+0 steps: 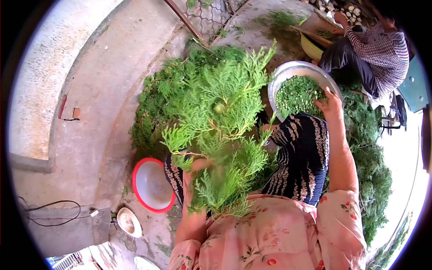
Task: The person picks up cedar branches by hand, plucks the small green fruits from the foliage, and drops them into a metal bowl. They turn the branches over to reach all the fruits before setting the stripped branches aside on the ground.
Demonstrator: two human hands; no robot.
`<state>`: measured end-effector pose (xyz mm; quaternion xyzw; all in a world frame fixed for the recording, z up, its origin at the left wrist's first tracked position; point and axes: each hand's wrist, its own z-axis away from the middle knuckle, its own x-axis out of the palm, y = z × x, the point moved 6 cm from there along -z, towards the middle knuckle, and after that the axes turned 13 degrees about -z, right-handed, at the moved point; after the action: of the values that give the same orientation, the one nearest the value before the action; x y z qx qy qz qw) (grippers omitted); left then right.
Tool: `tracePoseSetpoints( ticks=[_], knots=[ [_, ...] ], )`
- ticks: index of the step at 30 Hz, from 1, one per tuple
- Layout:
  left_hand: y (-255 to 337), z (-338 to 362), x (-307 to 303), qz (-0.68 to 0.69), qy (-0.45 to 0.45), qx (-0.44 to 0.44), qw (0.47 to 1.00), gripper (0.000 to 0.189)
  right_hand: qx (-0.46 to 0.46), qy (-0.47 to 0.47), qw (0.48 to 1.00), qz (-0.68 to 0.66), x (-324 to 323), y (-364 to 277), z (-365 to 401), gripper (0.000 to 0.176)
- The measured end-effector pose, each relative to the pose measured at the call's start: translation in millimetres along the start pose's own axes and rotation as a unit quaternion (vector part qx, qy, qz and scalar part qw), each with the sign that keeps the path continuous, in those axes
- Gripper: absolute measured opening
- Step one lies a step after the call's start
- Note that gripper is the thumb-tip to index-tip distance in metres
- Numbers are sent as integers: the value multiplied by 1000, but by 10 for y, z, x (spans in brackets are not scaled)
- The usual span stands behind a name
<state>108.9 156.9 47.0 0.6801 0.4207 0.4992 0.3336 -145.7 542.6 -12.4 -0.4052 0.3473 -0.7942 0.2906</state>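
Observation:
A leafy evergreen branch (220,103), with flat, fan-like sprays and a small round green cone, rises in front of my chest. My left hand (200,165) is closed around its stem, partly covered by the foliage. At the right, my right hand (332,104) is over the near right rim of a metal basin (281,72), its fingers apart at the inner side. Inside the basin lie small round green cones (297,92) mixed with bits of green leaf. Nothing shows clearly between the right fingers.
Cut branches (157,103) are heaped on the ground ahead, with another pile (369,180) at my right. A red-rimmed white basin (135,180) and a straw-coloured hat-like object (129,222) are at my left. Another person (378,54) sits at upper right beside a yellow-green container (310,47).

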Motion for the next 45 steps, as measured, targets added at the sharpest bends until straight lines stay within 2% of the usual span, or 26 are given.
tracePoseSetpoints(
  ticks=[1,4,6,9,11,12,13,14,18,19,21,22,24,26,28,29,30,31,33,37,39,41,43,44,45],
  knots=[
    [-40,-10,-33,59,1,-18,998,42,-38,0,999,-14,35,-86,108,39],
    [-219,-22,-170,172,17,-72,982,38,-62,0,997,-55,-247,58,-205,33],
    [-367,4,-278,200,32,-110,973,36,-98,-12,993,-64,-399,143,-390,35],
    [-534,46,-498,206,34,-158,965,33,-99,46,991,-78,-461,122,-354,28],
    [-572,-31,-636,190,-12,-177,966,31,-114,51,988,-94,-438,49,-257,26],
    [-460,-302,-267,354,-129,-117,919,36,-119,54,987,-97,-421,16,-206,25],
    [-303,-321,-161,327,-72,-101,937,33,-125,56,985,-101,-406,-17,-169,25],
    [-154,-327,-45,298,-1,-91,950,30,-125,13,984,-130,-410,-11,-213,23],
    [294,-587,389,310,144,-60,938,18,-140,-16,980,-141,-379,-85,-258,22],
    [286,-577,318,272,114,-40,955,25,-152,7,985,-84,-313,-149,-126,31],
    [227,-583,99,221,77,-16,972,35,-268,36,951,149,-342,-309,-240,45],
    [231,-612,30,209,69,-14,975,37,-245,68,948,194,-318,-323,-239,49],
    [267,-735,-66,157,62,3,986,37,-241,31,954,177,-264,-289,-371,41],
    [639,-952,184,78,259,-94,958,27,-250,-29,955,155,28,-286,-213,33],
    [409,-1085,-316,-66,303,-114,944,28,-224,-75,964,119,460,-248,43,26],
    [367,-1216,-447,-63,342,-162,923,33,-209,-99,967,104,675,-207,143,25],
    [463,-1317,-378,-79,382,-143,910,31,-213,-133,964,89,949,-198,351,24],
    [477,-1429,-379,-61,355,-132,924,24,-218,-167,959,73,1226,-174,545,24],
    [285,-1562,-692,-162,373,-76,911,20,-215,-228,949,44,1705,-62,767,20],
    [62,-1708,-1058,-233,391,-110,884,22,-205,-336,918,37,2617,159,1531,13],
    [-94,-1712,-1263,-259,374,-104,885,16,-186,-401,897,17,2973,372,1718,12],
    [-155,-1741,-1351,-298,354,-112,879,12,-142,-464,867,117,3263,614,1808,15],
    [17,-1789,-1264,-359,329,-129,864,12,-103,-488,845,190,3424,982,1692,25],
    [174,-1848,-1158,-400,340,-68,848,15,-92,-492,829,250,3429,1135,1608,28],
    [168,-1864,-1181,-405,335,-81,847,15,-80,-493,809,309,3431,1257,1549,33]
  ],
)
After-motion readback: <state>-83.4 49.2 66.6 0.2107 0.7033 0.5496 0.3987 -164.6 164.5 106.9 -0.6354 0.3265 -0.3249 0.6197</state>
